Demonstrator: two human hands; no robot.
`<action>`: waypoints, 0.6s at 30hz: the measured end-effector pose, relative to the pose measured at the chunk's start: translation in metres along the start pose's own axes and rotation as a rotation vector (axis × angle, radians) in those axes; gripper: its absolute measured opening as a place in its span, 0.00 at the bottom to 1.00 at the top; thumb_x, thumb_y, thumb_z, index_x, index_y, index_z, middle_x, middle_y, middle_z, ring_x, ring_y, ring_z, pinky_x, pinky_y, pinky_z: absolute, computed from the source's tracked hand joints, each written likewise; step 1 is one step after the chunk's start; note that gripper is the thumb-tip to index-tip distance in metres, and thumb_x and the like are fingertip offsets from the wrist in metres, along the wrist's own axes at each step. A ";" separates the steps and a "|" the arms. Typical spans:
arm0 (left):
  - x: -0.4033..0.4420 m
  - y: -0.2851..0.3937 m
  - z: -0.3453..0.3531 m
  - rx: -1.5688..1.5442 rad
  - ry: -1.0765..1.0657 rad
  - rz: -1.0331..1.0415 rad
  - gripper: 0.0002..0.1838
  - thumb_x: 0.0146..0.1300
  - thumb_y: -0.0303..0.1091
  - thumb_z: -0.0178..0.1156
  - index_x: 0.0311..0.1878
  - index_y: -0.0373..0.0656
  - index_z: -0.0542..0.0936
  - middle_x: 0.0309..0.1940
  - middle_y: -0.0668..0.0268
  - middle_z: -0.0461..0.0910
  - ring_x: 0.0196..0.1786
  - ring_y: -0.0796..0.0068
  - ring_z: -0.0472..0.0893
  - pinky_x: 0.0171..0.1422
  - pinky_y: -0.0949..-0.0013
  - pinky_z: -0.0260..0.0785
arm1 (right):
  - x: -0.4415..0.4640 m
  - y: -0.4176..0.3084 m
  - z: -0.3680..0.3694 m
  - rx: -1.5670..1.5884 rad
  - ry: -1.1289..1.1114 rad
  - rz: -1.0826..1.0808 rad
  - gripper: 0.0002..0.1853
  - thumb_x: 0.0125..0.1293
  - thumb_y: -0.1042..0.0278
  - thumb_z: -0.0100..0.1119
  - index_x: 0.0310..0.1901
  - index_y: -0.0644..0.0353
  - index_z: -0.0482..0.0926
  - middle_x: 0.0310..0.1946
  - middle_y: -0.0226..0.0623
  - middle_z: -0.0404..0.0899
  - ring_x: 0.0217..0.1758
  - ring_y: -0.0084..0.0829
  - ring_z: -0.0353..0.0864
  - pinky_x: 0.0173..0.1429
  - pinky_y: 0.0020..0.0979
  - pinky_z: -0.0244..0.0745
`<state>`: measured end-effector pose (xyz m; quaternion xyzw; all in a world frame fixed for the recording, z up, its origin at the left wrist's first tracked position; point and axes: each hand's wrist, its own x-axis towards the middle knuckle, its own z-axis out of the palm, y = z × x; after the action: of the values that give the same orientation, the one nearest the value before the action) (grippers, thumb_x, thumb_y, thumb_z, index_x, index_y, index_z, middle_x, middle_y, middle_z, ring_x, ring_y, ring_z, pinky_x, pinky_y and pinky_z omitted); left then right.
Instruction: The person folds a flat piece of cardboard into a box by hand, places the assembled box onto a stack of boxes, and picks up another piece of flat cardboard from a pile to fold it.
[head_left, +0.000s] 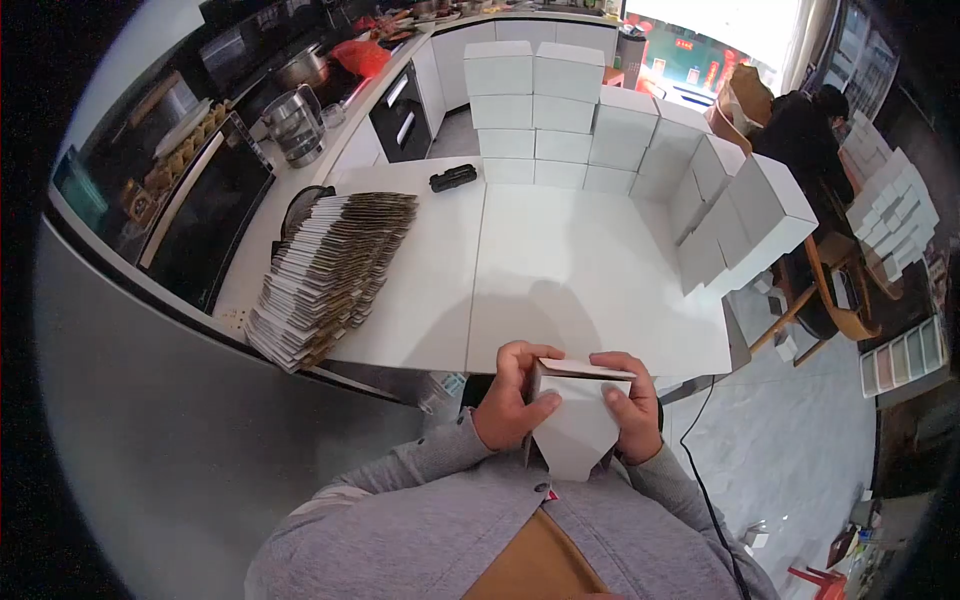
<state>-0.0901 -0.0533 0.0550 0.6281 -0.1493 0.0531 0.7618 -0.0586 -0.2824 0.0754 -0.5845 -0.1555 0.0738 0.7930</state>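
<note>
A partly folded white cardboard box (pixel 573 425) is held close to my chest, just off the table's near edge. Its tapered flap hangs down toward me, and a brown inner side shows along the top. My left hand (pixel 512 400) grips the box's left side, thumb on the front. On the opposite side my right hand (pixel 633 412) holds it the same way, with fingers over the top edge. The undersides of both hands' grips are hidden. On the left of the table lies a fanned stack of flat, unfolded boxes (pixel 330 265).
Folded white boxes (pixel 560 108) form a wall along the back and right of the white table (pixel 570 240). A small black object (pixel 453 178) lies at the table's back left. Beyond the right side, a person (pixel 800 140) in dark clothing is near a wooden chair (pixel 850 320). A black cable (pixel 690 450) hangs at right.
</note>
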 end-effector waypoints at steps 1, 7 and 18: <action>0.001 0.002 -0.001 0.028 -0.020 -0.012 0.41 0.71 0.29 0.65 0.84 0.41 0.60 0.73 0.53 0.72 0.71 0.60 0.75 0.78 0.57 0.68 | 0.001 0.004 -0.003 -0.012 -0.023 -0.016 0.28 0.70 0.70 0.66 0.71 0.65 0.78 0.68 0.49 0.80 0.75 0.46 0.75 0.83 0.44 0.65; 0.009 0.013 -0.007 0.186 -0.114 -0.046 0.37 0.72 0.29 0.63 0.83 0.38 0.66 0.74 0.54 0.73 0.72 0.59 0.74 0.80 0.56 0.67 | 0.004 0.011 -0.009 -0.030 -0.081 -0.060 0.24 0.70 0.70 0.65 0.67 0.66 0.81 0.68 0.50 0.80 0.75 0.46 0.75 0.83 0.43 0.64; 0.016 0.005 -0.007 0.103 -0.129 -0.040 0.29 0.76 0.26 0.58 0.79 0.38 0.74 0.74 0.56 0.74 0.71 0.60 0.75 0.79 0.61 0.66 | 0.001 0.012 0.001 0.009 -0.016 -0.111 0.23 0.77 0.56 0.60 0.64 0.64 0.80 0.72 0.52 0.77 0.78 0.47 0.73 0.84 0.45 0.63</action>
<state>-0.0748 -0.0474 0.0636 0.6714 -0.1825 0.0048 0.7183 -0.0568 -0.2773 0.0650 -0.5708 -0.1937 0.0354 0.7972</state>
